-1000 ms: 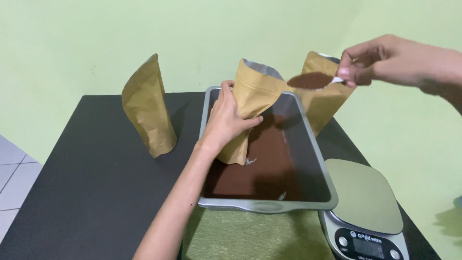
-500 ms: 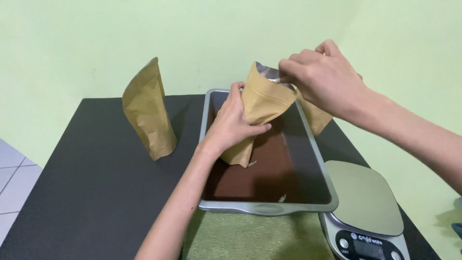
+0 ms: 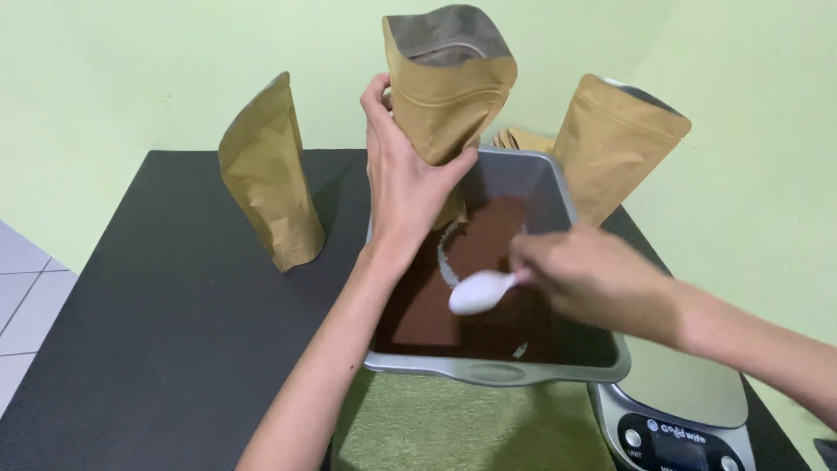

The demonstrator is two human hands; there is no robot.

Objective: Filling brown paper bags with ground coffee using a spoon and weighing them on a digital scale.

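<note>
Three kraft stand-up pouches surround a grey metal baking tray (image 3: 493, 371) of brown powder (image 3: 488, 288) on a black table (image 3: 157, 331). The left hand (image 3: 403, 187) is clamped around the middle of the open pouch (image 3: 447, 92), lifting it above the tray's far end, its mouth spread and its silver lining showing. The right hand (image 3: 584, 277) is pinched on the handle of a white plastic spoon (image 3: 482, 291), whose bowl sits low over the powder near the tray's centre; motion blur hides whether the spoon is loaded. A spill looks the likeliest trouble: the pouch is gripped one-handed and leans slightly, so a squeeze could narrow its mouth, and powder carried from the tray's centre up to that raised opening could scatter onto the tray rim or the table. The powder lies thin and uneven, with a pale scraped arc showing bare tray floor. A sealed-looking pouch (image 3: 268, 174) stands left of the tray, another (image 3: 615, 144) behind its right corner, and a silver digital kitchen scale (image 3: 684, 406) sits at its near right corner, beside a green mat (image 3: 462, 427) at the tray's near edge.
</note>
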